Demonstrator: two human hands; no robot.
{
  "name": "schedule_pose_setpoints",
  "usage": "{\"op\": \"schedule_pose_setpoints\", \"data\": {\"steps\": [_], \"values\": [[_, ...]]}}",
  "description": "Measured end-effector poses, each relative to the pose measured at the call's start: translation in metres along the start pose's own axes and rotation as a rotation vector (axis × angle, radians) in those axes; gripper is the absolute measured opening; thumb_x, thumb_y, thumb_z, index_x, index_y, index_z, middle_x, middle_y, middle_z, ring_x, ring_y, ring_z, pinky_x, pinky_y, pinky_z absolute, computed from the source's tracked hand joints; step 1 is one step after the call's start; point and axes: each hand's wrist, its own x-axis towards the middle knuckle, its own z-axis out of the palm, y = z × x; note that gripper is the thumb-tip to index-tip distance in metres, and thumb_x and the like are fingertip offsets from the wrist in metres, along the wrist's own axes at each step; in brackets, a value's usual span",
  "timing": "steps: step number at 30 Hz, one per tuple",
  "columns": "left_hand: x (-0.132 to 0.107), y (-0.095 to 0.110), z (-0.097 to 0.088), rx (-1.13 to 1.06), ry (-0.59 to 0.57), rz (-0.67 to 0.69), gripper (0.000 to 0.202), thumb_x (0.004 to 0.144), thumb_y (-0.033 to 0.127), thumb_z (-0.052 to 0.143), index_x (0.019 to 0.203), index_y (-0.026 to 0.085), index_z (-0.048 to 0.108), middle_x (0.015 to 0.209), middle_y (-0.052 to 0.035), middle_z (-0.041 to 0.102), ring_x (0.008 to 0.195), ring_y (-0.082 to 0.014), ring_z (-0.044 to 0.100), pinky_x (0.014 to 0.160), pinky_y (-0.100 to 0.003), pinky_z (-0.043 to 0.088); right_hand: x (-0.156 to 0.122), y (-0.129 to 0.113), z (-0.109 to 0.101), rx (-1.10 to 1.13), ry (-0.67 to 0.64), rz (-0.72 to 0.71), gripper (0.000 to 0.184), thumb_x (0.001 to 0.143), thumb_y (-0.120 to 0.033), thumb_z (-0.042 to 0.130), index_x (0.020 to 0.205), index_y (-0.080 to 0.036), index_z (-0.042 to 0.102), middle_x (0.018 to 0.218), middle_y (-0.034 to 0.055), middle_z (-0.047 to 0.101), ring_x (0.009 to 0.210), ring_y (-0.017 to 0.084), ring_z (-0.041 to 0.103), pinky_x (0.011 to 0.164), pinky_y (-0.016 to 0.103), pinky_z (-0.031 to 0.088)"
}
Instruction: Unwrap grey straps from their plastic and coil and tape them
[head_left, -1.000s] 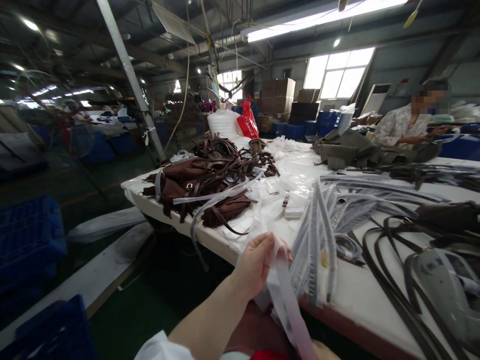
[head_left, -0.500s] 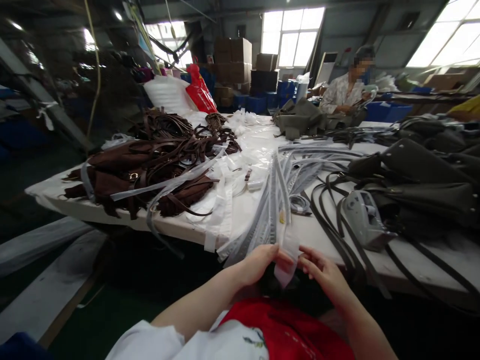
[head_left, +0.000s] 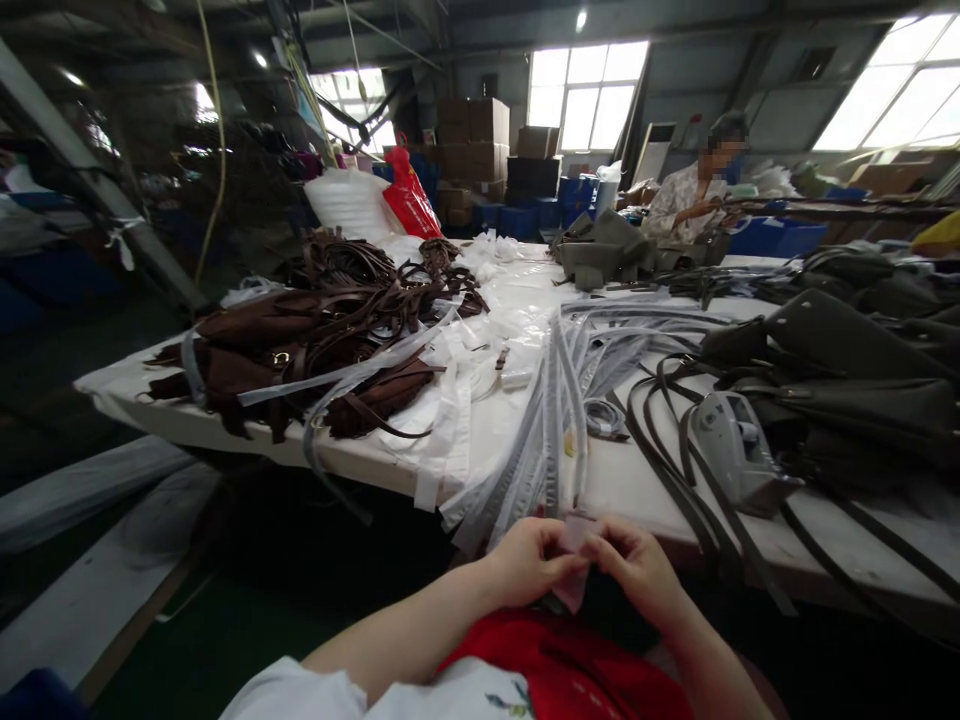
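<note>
At the table's front edge, my left hand (head_left: 534, 562) pinches the end of a translucent plastic sleeve (head_left: 577, 530). My right hand (head_left: 628, 565) grips the same end from the other side, fingertips almost meeting. A loose bit of the sleeve hangs below my fingers. Beyond my hands the sleeve runs up onto the table, beside a bundle of long grey straps (head_left: 551, 420) in clear plastic. A small yellow mark (head_left: 569, 443) shows near the held strip. What lies inside the sleeve between my fingers is hidden.
Dark brown bags with straps (head_left: 255, 330) lie on the left of the white table (head_left: 517, 400). Dark green bags (head_left: 847, 370) and a grey tape dispenser (head_left: 739, 450) lie on the right. A co-worker (head_left: 686, 205) sits across the table; cardboard boxes (head_left: 472, 135) are stacked behind.
My right hand has closed onto the sleeve end, its fingers loose beside it before. Both hands have drawn together and sit slightly lower in view. The camera view has tilted up a little.
</note>
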Motion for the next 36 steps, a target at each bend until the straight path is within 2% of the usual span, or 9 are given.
{"op": "schedule_pose_setpoints", "data": {"steps": [6, 11, 15, 18, 20, 24, 28, 34, 36], "values": [[-0.010, -0.008, -0.009, -0.016, 0.055, -0.022, 0.040, 0.074, 0.054, 0.073, 0.072, 0.016, 0.062, 0.069, -0.0030, 0.067, 0.067, -0.0167, 0.061, 0.064, -0.027, 0.048, 0.073, 0.050, -0.031, -0.707, 0.404, 0.040, 0.038, 0.088, -0.033, 0.052, 0.116, -0.011, 0.064, 0.119, 0.0181, 0.062, 0.110, 0.031, 0.060, 0.096, 0.044, 0.048], [-0.015, -0.005, -0.015, -0.058, 0.075, 0.027, 0.036, 0.074, 0.050, 0.073, 0.072, 0.015, 0.062, 0.070, -0.0035, 0.067, 0.066, -0.0160, 0.061, 0.063, -0.027, 0.048, 0.114, 0.063, -0.016, -0.836, 0.320, -0.064, 0.049, 0.080, -0.033, 0.066, 0.125, -0.016, 0.065, 0.143, 0.0170, 0.048, 0.135, 0.036, 0.041, 0.113, 0.050, 0.034], [-0.015, -0.002, -0.016, -0.094, 0.096, 0.015, 0.041, 0.072, 0.054, 0.074, 0.070, 0.015, 0.060, 0.068, -0.0035, 0.066, 0.064, -0.0169, 0.061, 0.061, -0.028, 0.047, 0.124, 0.053, 0.022, -0.911, 0.097, -0.250, 0.049, 0.082, -0.037, 0.067, 0.127, -0.020, 0.065, 0.143, 0.0143, 0.052, 0.134, 0.035, 0.042, 0.113, 0.053, 0.032], [-0.015, -0.002, -0.017, -0.103, 0.086, 0.010, 0.046, 0.071, 0.059, 0.073, 0.071, 0.016, 0.059, 0.068, -0.0038, 0.066, 0.065, -0.0182, 0.063, 0.061, -0.029, 0.048, 0.127, 0.049, 0.034, -0.913, 0.015, -0.306, 0.047, 0.080, -0.027, 0.066, 0.127, -0.020, 0.064, 0.134, 0.0093, 0.061, 0.125, 0.027, 0.053, 0.111, 0.041, 0.037], [-0.014, -0.004, -0.018, -0.111, 0.090, 0.010, 0.049, 0.070, 0.062, 0.073, 0.071, 0.016, 0.058, 0.068, -0.0035, 0.066, 0.065, -0.0182, 0.063, 0.061, -0.029, 0.049, 0.129, 0.050, 0.029, -0.923, 0.068, -0.286, 0.039, 0.085, -0.021, 0.057, 0.123, -0.016, 0.065, 0.131, 0.0104, 0.063, 0.122, 0.024, 0.055, 0.110, 0.036, 0.039], [-0.011, -0.010, -0.017, -0.144, 0.102, -0.015, 0.054, 0.064, 0.067, 0.075, 0.071, 0.016, 0.058, 0.067, -0.0028, 0.066, 0.065, -0.0172, 0.062, 0.063, -0.029, 0.049, 0.128, 0.059, 0.005, -1.019, 0.269, -0.154, 0.042, 0.089, -0.023, 0.053, 0.126, -0.006, 0.062, 0.142, 0.0237, 0.050, 0.135, 0.036, 0.041, 0.114, 0.051, 0.029], [-0.008, -0.007, -0.014, -0.212, 0.081, -0.043, 0.057, 0.061, 0.068, 0.076, 0.070, 0.016, 0.057, 0.066, -0.0016, 0.064, 0.064, -0.0164, 0.061, 0.063, -0.030, 0.049, 0.122, 0.063, -0.010, -1.183, 0.248, -0.065, 0.043, 0.089, -0.029, 0.059, 0.129, -0.015, 0.064, 0.151, 0.0186, 0.043, 0.143, 0.036, 0.029, 0.115, 0.052, 0.024], [-0.007, 0.000, -0.022, -0.149, 0.124, 0.020, 0.041, 0.070, 0.054, 0.073, 0.070, 0.015, 0.060, 0.065, -0.0002, 0.063, 0.062, -0.0139, 0.058, 0.062, -0.027, 0.045, 0.105, 0.023, -0.020, -0.895, 0.303, -0.104, 0.034, 0.092, -0.027, 0.048, 0.109, -0.009, 0.071, 0.127, 0.0217, 0.062, 0.119, 0.033, 0.057, 0.103, 0.045, 0.043], [-0.006, -0.002, -0.027, -0.101, 0.170, 0.018, 0.034, 0.073, 0.047, 0.071, 0.071, 0.015, 0.062, 0.067, -0.0014, 0.064, 0.063, -0.0143, 0.057, 0.062, -0.027, 0.044, 0.092, 0.003, -0.018, -0.655, 0.188, -0.118, 0.040, 0.096, -0.036, 0.042, 0.113, -0.012, 0.069, 0.110, 0.0156, 0.069, 0.096, 0.026, 0.066, 0.087, 0.036, 0.052]]}}
